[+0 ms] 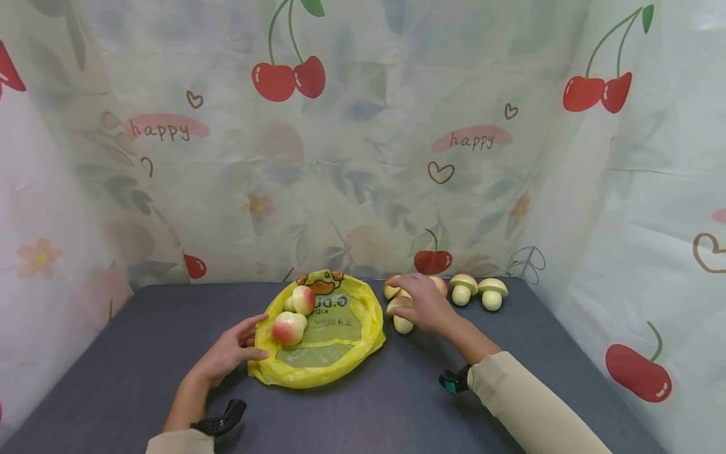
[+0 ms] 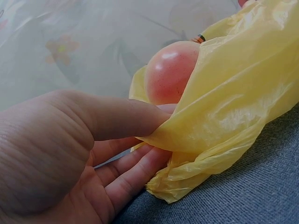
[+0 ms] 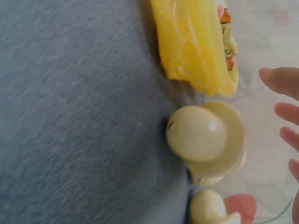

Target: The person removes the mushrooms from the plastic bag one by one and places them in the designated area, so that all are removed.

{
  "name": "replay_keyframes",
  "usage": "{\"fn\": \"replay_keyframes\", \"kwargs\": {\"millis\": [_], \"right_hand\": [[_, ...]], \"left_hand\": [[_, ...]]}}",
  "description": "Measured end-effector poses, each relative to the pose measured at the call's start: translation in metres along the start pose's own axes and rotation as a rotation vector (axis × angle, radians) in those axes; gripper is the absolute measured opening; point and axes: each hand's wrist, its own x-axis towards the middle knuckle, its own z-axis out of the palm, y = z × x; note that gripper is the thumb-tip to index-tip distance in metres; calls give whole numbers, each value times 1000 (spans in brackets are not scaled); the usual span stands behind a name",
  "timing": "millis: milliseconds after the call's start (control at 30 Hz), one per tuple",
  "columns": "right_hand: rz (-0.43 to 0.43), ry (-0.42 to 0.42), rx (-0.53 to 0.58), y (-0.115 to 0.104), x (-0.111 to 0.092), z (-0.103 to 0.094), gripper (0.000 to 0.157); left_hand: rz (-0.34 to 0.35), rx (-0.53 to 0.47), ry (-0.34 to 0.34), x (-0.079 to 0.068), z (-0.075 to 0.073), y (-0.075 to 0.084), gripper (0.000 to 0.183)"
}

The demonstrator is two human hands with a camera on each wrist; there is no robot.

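Note:
A yellow plastic bag (image 1: 371, 318) with a duck print lies with its mouth spread wide. My left hand (image 1: 229, 353) pinches its left rim between thumb and fingers, as the left wrist view shows. Inside the bag are rounded red-and-cream pieces that look like toy peaches, one nearer the front (image 1: 288, 329) and one behind it (image 2: 172, 72). My right hand (image 1: 422, 304) hovers over a cream toy mushroom (image 3: 198, 135) to the right of the bag. Its fingers (image 3: 282, 80) are spread apart and hold nothing; in the right wrist view they stay clear of the mushroom.
Two more cream toy mushrooms stand at the table's back right, a left one (image 1: 464, 290) and a right one (image 1: 492, 294). A red-and-cream piece (image 1: 439, 285) shows partly behind my right hand. A printed curtain (image 1: 363, 189) closes off the dark table's (image 1: 363, 416) back and sides.

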Motion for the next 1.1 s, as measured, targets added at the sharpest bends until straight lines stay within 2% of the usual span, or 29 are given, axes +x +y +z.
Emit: {"fn": "replay_keyframes", "kwargs": {"millis": [233, 567, 800, 933, 1100], "right_hand": [[12, -46, -17, -15, 18, -2, 45], [-49, -79, -60, -38, 42, 10, 41], [-48, -132, 2, -56, 58, 28, 38], [6, -202, 39, -67, 66, 36, 39], [63, -254, 174, -81, 79, 45, 40]], "left_hand": [[11, -2, -3, 0, 0, 0, 78], [13, 8, 0, 0, 0, 1, 78], [14, 13, 3, 0, -1, 0, 78], [14, 13, 2, 0, -1, 0, 78], [14, 13, 2, 0, 0, 0, 78]]}}
